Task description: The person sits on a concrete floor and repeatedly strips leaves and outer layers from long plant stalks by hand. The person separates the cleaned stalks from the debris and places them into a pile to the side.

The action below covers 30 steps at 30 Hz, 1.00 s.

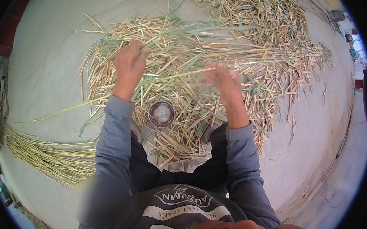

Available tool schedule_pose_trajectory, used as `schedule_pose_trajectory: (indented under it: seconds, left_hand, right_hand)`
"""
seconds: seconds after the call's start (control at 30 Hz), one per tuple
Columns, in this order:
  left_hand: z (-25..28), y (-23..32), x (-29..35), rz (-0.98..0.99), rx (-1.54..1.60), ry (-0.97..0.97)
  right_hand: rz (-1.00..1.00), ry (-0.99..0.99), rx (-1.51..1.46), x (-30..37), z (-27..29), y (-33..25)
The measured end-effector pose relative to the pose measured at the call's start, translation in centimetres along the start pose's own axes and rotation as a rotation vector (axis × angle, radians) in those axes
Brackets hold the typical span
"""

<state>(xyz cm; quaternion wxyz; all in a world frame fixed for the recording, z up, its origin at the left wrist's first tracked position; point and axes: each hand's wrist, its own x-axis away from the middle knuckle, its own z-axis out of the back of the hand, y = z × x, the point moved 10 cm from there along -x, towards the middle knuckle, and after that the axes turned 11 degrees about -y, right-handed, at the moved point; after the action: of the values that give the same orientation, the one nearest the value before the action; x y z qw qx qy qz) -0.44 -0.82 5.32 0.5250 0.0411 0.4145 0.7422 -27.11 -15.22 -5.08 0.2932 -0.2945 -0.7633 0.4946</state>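
Observation:
A long thin green stalk [177, 76] runs across in front of me, from the floor at the left toward the heap at the right. My right hand [227, 81] pinches it between thumb and fingers; the other fingers are smeared by motion. My left hand [129, 65] is closed farther up and to the left, above the stalk, with a green leaf strip [150, 44] at its fingertips. Beneath both hands lies a spread of cut straw-coloured husks and leaves [178, 98]. A small round dark bowl [152, 115] with something whitish inside sits between my feet.
At the left, a bundle of bare yellow-green stalks [47, 154] lies on the pale concrete floor [55, 80]. Another heap of dry husks [261, 15] is at the far right. My feet stand at the near edge of the closer heap.

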Motion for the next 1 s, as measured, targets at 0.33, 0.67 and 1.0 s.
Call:
schedule_pose_trajectory:
  seconds: [0.33,0.67,1.0]
  left_hand:
    - [-9.6,5.2,2.8,-0.314,-0.001,-0.439]
    - [-9.7,7.6,3.1,-0.401,-0.09,-0.331]
    - [-8.6,7.8,3.3,-0.459,-0.096,-0.273]
  right_hand:
    - [0.116,0.023,-0.116,0.2,-0.5,-1.0]
    - [0.173,0.258,0.027,1.5,0.7,-2.9]
    - [0.138,0.244,0.175,0.9,1.5,-3.0]
